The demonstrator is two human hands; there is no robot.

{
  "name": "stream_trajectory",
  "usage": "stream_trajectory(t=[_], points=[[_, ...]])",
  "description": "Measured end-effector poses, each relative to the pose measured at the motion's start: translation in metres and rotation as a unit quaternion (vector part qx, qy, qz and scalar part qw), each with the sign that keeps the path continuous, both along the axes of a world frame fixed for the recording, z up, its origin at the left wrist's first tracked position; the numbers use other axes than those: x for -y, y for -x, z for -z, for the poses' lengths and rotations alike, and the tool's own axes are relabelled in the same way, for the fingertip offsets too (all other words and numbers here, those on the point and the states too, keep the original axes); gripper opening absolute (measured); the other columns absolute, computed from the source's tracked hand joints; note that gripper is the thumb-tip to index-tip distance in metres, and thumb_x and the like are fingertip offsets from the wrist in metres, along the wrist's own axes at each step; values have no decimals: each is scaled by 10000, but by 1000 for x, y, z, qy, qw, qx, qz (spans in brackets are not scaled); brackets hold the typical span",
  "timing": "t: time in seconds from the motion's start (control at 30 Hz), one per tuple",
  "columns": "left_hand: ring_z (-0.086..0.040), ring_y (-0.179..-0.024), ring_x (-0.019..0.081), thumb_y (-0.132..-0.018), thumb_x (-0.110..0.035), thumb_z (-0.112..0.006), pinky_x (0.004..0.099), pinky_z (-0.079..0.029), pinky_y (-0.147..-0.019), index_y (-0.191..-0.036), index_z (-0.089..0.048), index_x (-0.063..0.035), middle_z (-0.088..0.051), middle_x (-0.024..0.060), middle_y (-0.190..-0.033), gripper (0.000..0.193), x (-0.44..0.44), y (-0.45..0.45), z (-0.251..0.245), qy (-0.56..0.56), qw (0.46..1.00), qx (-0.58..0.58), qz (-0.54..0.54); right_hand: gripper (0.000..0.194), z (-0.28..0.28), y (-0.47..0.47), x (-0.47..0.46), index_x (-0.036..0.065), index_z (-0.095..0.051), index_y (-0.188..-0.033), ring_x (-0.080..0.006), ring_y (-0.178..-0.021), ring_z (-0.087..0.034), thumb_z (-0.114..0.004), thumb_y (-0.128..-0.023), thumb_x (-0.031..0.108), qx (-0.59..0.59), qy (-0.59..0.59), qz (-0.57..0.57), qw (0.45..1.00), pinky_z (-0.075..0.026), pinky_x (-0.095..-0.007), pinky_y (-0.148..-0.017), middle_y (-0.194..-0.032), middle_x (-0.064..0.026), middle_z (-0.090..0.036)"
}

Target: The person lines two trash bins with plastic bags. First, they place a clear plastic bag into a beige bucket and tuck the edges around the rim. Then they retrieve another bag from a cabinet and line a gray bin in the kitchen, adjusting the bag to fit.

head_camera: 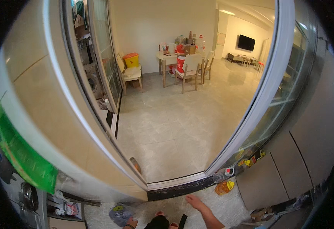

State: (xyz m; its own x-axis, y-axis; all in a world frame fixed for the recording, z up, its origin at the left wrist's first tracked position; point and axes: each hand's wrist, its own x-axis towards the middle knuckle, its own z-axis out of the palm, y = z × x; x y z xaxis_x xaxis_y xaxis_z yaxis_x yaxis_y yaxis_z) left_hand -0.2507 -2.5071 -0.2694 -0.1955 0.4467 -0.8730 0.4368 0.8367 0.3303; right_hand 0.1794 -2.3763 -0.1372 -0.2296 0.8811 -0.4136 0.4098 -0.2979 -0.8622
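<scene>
At the bottom of the view, my left hand [131,222], with a dark band at the wrist, is at the right edge of a translucent plastic bag [120,215] with a green and yellow print; whether its fingers grip the bag is too small to tell. My right hand [194,201] reaches out over the tiled floor before the black door sill [178,189], with nothing seen in it. To its right stands a bottle of orange-yellow liquid with a yellow cap [224,188]. My feet and dark clothing show between the hands.
A sliding-door frame [253,106] opens onto a tiled room with a dining table [168,58], chairs and a yellow bucket [131,60]. Grey cabinets [261,180] and several bottles line the right. An open drawer [65,207] and a green plastic sheet [23,154] are at left.
</scene>
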Motion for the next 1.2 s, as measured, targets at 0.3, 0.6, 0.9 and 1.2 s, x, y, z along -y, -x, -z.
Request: stream_trajectory(t=[0.3,0.6,0.9,1.2], points=[[-585,-942,273,-844,-452,-519,409,-476,-787,-1184,-517,-71,-579,132,-1053,511,-225,-52,49,89,991,72,74,340,30,-27,-184,61,-566,-1127,-125,-817,-551,-546,-886,301,-77,146,1,986,-447,-273,-704,-917,-15,-600],[-621,-865,260,-835,-390,-532,384,-494,-764,-1139,-543,-52,-624,133,-974,455,-511,-118,18,3,977,100,190,269,38,-170,-327,84,-589,-996,-128,-784,-549,-543,-878,321,0,152,194,969,-434,-270,-649,-848,-11,-597],[-633,-856,206,-844,-309,-552,362,-488,-624,-1215,-499,-89,-626,85,-1005,436,-745,-139,-26,-108,989,85,59,285,53,-217,-507,111,-534,-1061,-171,-874,-591,-555,-868,319,-82,241,290,923,-470,-343,-682,-973,-42,-607],[-620,-845,257,-880,-310,-512,449,-491,-684,-1108,-552,-60,-612,75,-1043,340,-816,-80,11,15,988,53,-143,374,23,-243,-825,84,-531,-1091,-168,-865,-578,-567,-858,375,77,209,125,967,-465,-326,-686,-984,-50,-607]])
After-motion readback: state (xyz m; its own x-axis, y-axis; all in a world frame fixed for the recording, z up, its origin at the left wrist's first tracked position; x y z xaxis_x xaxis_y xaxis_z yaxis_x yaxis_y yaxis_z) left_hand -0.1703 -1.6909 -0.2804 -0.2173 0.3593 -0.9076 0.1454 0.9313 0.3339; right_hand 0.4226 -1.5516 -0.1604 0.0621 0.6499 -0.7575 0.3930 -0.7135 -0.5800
